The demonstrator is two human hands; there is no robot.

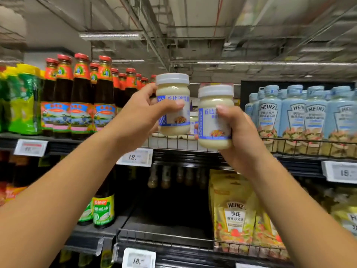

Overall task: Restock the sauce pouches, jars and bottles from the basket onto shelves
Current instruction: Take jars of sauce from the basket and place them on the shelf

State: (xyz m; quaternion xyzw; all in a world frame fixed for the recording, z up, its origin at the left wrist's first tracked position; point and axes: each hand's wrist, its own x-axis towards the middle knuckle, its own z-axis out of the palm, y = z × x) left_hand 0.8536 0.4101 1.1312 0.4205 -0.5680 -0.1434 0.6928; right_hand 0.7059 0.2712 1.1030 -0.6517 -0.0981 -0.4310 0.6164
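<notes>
Two jars of pale cream sauce with white lids and blue-white labels are held up in front of the top shelf (173, 146). My left hand (143, 117) grips the left jar (172, 105), thumb across its label. My right hand (239, 136) grips the right jar (215, 117) from its right side, a little lower. Both jars are upright, side by side and just apart, above the shelf's wire front rail. Behind them, more jars of the same kind (193, 120) stand deep in that shelf bay. The basket is out of view.
Dark sauce bottles with red caps (81, 97) fill the top shelf at left, next to green pouches (25, 99). Pale blue Heinz bottles (301, 115) stand at right. Below are yellow Heinz pouches (235, 215), a green-labelled bottle (103, 209) and price tags (136, 157).
</notes>
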